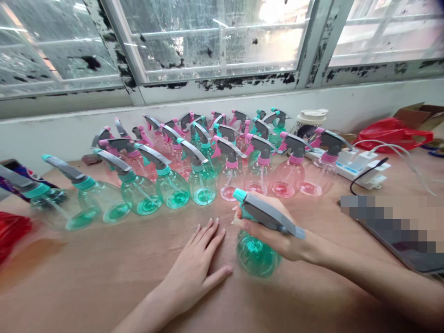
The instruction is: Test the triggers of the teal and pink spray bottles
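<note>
Head view: rows of spray bottles [173, 193] already wear trigger heads [154, 156]; only one green trigger-spray bottle [258, 260] is apart, in front — right hand [287, 244] clamped around its neck, left hand [197, 264] flat on the table [114, 277], fingers slightly spread.

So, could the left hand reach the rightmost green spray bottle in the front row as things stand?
Probably yes: the left hand holds nothing, its fingers point toward that green bottle, and only tabletop shows between them.
</note>
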A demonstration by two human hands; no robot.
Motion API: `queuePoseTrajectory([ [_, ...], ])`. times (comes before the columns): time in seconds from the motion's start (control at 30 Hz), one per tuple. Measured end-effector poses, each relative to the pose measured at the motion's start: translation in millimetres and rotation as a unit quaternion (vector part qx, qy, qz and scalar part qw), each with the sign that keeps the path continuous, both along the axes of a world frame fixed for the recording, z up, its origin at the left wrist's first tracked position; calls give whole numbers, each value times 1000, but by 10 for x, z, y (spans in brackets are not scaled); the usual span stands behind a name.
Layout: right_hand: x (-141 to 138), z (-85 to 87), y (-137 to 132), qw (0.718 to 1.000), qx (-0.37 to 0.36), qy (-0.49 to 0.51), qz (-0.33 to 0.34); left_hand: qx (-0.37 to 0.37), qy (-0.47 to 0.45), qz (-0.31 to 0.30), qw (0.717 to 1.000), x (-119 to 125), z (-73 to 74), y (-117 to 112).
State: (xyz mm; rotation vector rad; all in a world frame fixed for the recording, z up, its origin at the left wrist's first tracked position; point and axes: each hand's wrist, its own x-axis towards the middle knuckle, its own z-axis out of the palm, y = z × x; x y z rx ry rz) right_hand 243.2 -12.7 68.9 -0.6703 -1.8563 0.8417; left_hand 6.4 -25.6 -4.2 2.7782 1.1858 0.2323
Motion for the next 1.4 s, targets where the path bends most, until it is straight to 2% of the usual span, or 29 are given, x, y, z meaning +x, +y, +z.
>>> queuePoseTrajectory([
  [0.27,15,-27,11,1000,-2,1,15,-4,-5,-4,1000,-2,11,-4],
  [0.67,24,-42,-4,999,26,-22,-7,-3,-20,-4,1000,-10,-6,5],
  [1.1,24,-55,2,1000,14,-3,11,-4,-11,-1,1000,-8,-6,3],
  [1.4,18,-14,-4,999,-20,26,35,-14,-3,4,1000,3,2,1],
])
